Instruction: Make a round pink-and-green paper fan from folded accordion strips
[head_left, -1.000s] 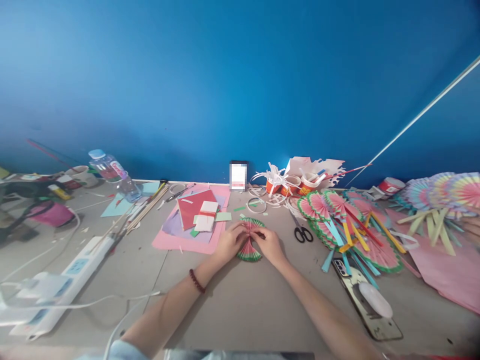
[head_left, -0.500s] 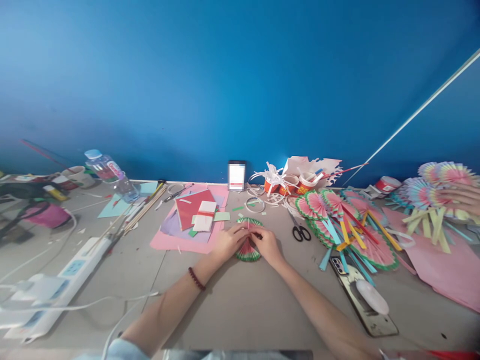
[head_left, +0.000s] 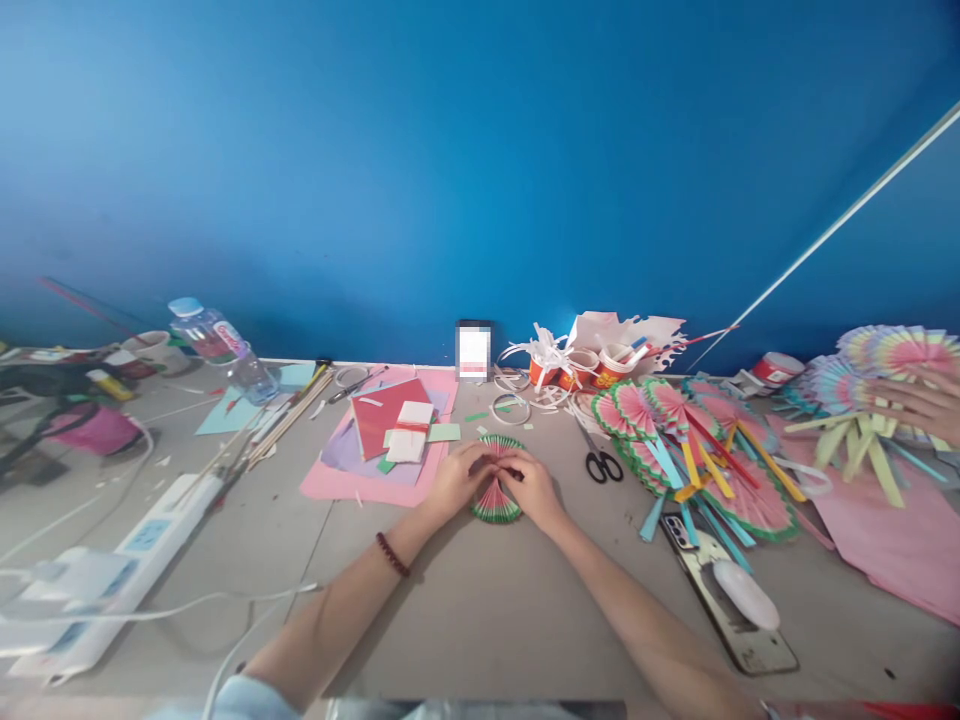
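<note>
A round pleated paper fan (head_left: 498,507), pink with a green edge, lies on the grey table between my hands. My left hand (head_left: 461,477) grips it from the left, fingers bent over its middle. From the right, my right hand (head_left: 529,487) pinches the same spot, and the two sets of fingertips meet. The fan's centre is hidden under them. To the left are a stack of coloured paper (head_left: 341,487) and a white bundle (head_left: 410,432) with a red band. Scissors (head_left: 604,465) with black handles lie to the right.
Finished-looking paper fans (head_left: 757,500) with coloured strips are piled at right, near a phone (head_left: 739,640) with a white mouse (head_left: 746,594) on it. Another person's hand (head_left: 926,400) touches fans at far right. A water bottle (head_left: 225,345) and power strip (head_left: 142,550) stand left.
My right fingers have shifted slightly left, closer to my left fingertips over the fan's middle. The other person's hand has moved a little left over the fans at far right.
</note>
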